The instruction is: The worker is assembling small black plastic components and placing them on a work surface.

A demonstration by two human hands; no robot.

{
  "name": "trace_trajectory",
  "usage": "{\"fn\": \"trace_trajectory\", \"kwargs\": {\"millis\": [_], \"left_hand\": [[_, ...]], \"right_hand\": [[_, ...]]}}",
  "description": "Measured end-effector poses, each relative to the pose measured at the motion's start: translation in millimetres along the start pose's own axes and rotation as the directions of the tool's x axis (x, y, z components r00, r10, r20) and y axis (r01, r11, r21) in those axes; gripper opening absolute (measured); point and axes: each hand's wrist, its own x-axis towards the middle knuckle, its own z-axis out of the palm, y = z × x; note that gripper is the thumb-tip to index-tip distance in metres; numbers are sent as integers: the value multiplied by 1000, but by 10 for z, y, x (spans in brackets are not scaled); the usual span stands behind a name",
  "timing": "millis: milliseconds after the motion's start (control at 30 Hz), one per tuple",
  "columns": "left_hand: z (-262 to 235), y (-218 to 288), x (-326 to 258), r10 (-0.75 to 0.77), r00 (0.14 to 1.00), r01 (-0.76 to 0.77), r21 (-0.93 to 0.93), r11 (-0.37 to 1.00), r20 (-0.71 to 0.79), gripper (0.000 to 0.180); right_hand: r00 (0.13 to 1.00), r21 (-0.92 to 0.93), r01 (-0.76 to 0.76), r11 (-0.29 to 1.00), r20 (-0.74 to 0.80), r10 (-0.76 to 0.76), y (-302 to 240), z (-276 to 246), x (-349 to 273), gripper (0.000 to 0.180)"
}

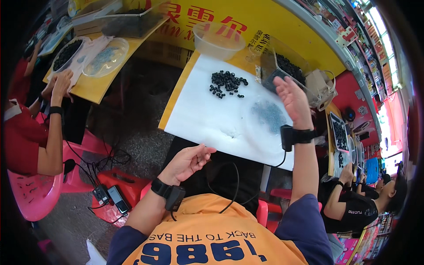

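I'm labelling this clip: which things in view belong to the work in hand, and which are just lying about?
Likely the work's: black pieces; translucent pieces; white tabletop; clear bowl.

Likely lying about: phone-like device; red stool; beige bag.

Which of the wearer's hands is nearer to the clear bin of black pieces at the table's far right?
Right. The right hand is by the near side of the clear bin; contact is unclear. The left hand is farther off, at the near edge of the table.

Black parts (227, 82), loosely heaped, on white tabletop (190, 110)
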Motion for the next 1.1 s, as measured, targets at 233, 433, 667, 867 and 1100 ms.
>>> {"fn": "trace_trajectory", "kwargs": {"millis": [233, 433, 667, 867, 1100], "left_hand": [[-56, -23, -7, -10, 997, 11, 16, 1000, -76, 17], [-175, -26, 18, 10, 999, -13, -55, 998, -53, 18], [-119, 19, -8, 21, 996, -30, -105, 994, -90, 23], [-123, 8, 6, 11, 998, -17, -91, 996, -59, 25], [-139, 46, -5, 65, 997, -69, -79, 995, -50, 24]], "right_hand": [[967, -878, 247, 410, 197, -162, 1066, 720, 268, 28], [824, -844, 515, 148, 441, -356, 1537, 902, 562, 22], [787, -839, 544, 24, 500, -361, 1734, 876, 561, 24], [766, -841, 542, -5, 496, -409, 1603, 952, 614, 21], [811, -868, 495, -28, 474, -343, 1641, 897, 719, 22]]}}
